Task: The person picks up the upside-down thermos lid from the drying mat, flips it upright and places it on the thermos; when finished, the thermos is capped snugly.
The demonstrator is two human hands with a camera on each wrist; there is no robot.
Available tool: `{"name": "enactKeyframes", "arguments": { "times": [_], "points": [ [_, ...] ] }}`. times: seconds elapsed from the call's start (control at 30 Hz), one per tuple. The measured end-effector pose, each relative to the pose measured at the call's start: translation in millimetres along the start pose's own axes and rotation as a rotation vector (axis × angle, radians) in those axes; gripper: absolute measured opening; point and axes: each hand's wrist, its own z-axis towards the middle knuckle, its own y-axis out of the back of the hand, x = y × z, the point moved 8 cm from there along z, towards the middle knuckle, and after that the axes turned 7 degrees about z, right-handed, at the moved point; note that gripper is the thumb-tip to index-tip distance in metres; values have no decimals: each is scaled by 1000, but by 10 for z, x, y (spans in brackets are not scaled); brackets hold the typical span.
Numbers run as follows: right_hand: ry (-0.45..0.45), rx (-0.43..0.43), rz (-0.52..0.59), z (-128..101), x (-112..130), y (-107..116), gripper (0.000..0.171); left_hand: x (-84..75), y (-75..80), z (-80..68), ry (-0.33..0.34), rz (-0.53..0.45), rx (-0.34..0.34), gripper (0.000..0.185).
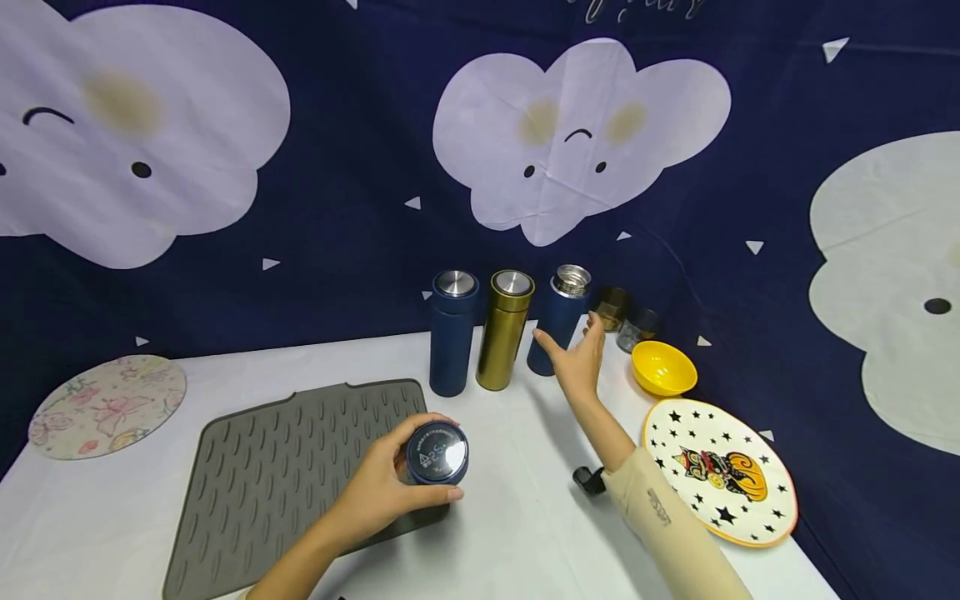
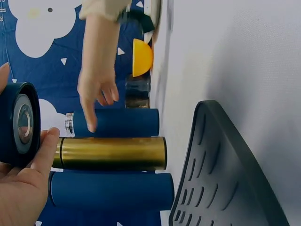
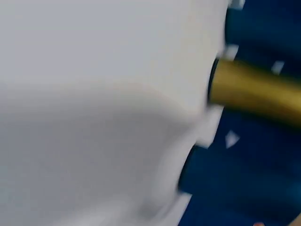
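Observation:
My left hand grips a dark blue thermos lid with a temperature display on top, raised near the right edge of the grey mat. In the left wrist view the lid's hollow underside shows. My right hand reaches toward an open blue thermos with a bare steel neck. Its thumb and fingers are spread, and I cannot tell whether they touch the bottle. Left of that stand a gold thermos and another blue thermos, both with lids on. The right wrist view is blurred.
A ribbed grey drying mat lies at the left front, a floral oval placemat behind it. On the right are a yellow bowl, a star-patterned plate and two dark cups. A patterned cloth hangs behind.

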Motion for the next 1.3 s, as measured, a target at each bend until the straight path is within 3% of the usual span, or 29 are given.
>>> {"name": "enactKeyframes", "arguments": {
  "times": [0.17, 0.37, 0.53, 0.9, 1.1, 1.3],
  "points": [
    [-48, 82, -67, 346, -313, -162, 99, -12, 28, -34, 4, 17, -2, 69],
    [-54, 64, -21, 339, -400, -127, 87, -33, 72, -40, -12, 42, -13, 68],
    [-23, 74, -48, 16, -205, -12, 83, -78, 137, 29, 3, 23, -39, 70],
    [21, 330, 4, -1089, 293, -85, 80, -504, 257, 384, -68, 33, -64, 72],
    [38, 382, 30, -1262, 282, -144, 78, -637, 168, 603, -76, 4, -49, 70],
    [56, 412, 40, -1277, 245, -176, 81, -676, -92, 918, -127, 22, -57, 80]
  ]
}}
